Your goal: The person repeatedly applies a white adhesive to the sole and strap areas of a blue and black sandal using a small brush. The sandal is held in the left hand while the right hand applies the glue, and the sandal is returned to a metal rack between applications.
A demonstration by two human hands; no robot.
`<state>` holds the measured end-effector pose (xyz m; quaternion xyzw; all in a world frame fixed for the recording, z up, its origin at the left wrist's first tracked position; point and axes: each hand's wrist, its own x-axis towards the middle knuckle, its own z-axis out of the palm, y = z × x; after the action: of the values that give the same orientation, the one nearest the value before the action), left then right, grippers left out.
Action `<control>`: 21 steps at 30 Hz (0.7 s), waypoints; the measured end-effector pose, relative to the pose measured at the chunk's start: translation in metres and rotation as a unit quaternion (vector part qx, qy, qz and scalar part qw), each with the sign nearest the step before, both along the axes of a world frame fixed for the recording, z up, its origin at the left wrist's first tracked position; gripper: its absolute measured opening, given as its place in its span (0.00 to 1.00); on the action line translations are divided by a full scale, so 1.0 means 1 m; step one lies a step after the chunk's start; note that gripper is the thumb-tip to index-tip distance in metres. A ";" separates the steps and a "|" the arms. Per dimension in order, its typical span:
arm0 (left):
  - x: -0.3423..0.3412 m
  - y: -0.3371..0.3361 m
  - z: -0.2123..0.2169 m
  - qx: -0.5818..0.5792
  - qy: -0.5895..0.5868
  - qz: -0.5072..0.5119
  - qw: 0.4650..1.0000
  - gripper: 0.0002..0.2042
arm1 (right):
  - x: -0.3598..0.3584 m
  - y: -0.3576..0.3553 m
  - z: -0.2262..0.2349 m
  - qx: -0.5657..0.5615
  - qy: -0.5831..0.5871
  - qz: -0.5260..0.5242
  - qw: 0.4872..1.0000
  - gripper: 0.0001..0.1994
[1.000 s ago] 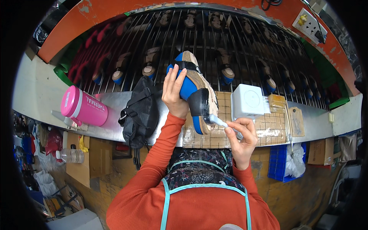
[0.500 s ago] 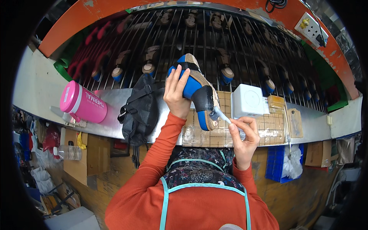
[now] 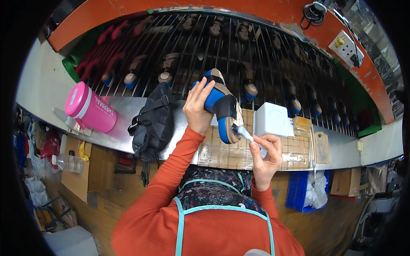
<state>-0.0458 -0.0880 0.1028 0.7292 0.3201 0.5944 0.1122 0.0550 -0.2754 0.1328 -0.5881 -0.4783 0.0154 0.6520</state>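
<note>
Well to the left of the shoe (image 3: 213,101), a clear bottle (image 3: 69,163) and a carton (image 3: 77,183) are sitting lower than the desk (image 3: 124,132). On the desk, also well left of the shoe, a pink jug (image 3: 97,110) is standing. Nearer the shoe, on its left, a black mesh bag (image 3: 153,123) is slumping over the desk edge. The left grip (image 3: 199,106) is clasping the shoe from its left side, fingers bending closely over the blue upper. The shoe itself is hovering above the desk, tilting, with its tan sole facing right. Beyond the shoe, a rack (image 3: 230,47) of metal bars is carrying other shoes (image 3: 250,90). At the shoe's near end, the dark tip of a pale brush (image 3: 244,132) is touching the sole. To the right of the shoe, the right grip (image 3: 265,157) is pinching the brush handle between thumb and fingers. Under the shoe and to its right, cardboard (image 3: 224,155) is covering the desk. Right of the shoe, a white tub (image 3: 271,119) is standing on it. Farther right of the shoe, a blue crate (image 3: 294,192) is holding white plastic, a yellowish block (image 3: 302,125) is resting near the tub, and a small board (image 3: 321,147) is lying on the desk
</note>
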 end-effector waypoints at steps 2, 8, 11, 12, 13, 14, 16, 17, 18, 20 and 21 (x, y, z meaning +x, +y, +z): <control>0.000 -0.004 0.000 -0.024 0.006 -0.011 1.000 0.31 | 0.002 0.001 0.000 0.009 -0.006 0.004 1.000 0.08; 0.000 -0.018 0.005 -0.104 0.020 -0.075 0.992 0.27 | 0.012 0.005 0.006 0.017 -0.035 0.012 0.999 0.08; -0.003 -0.024 0.007 -0.130 0.051 -0.107 0.984 0.27 | 0.021 0.007 0.013 0.011 -0.062 0.023 0.998 0.08; -0.005 -0.026 0.008 -0.164 0.068 -0.129 0.976 0.27 | 0.024 0.007 0.015 0.007 -0.069 0.026 0.997 0.08; -0.007 -0.028 0.008 -0.184 0.076 -0.152 0.968 0.27 | 0.027 0.008 0.017 0.007 -0.071 0.035 0.997 0.08; -0.009 -0.029 0.008 -0.187 0.103 -0.146 0.966 0.29 | 0.030 0.010 0.019 0.005 -0.072 0.044 0.996 0.08; -0.012 -0.030 0.008 -0.207 0.140 -0.168 0.953 0.30 | 0.035 0.012 0.021 -0.002 -0.071 0.057 0.996 0.08; -0.013 -0.030 0.007 -0.217 0.158 -0.177 0.947 0.31 | 0.036 0.014 0.022 -0.001 -0.074 0.065 0.995 0.08; -0.016 -0.031 0.006 -0.236 0.175 -0.201 0.935 0.32 | 0.038 0.015 0.022 -0.001 -0.076 0.071 0.995 0.08; -0.019 -0.031 0.004 -0.295 0.229 -0.229 0.899 0.33 | 0.040 0.016 0.022 -0.004 -0.080 0.084 0.993 0.08; -0.020 -0.031 0.003 -0.325 0.257 -0.243 0.877 0.34 | 0.041 0.016 0.022 -0.006 -0.081 0.090 0.993 0.08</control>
<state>-0.0657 -0.1189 0.1055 0.8336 0.3252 0.2032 0.3975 0.0959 -0.2590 0.1548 -0.5458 -0.5803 0.0287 0.6037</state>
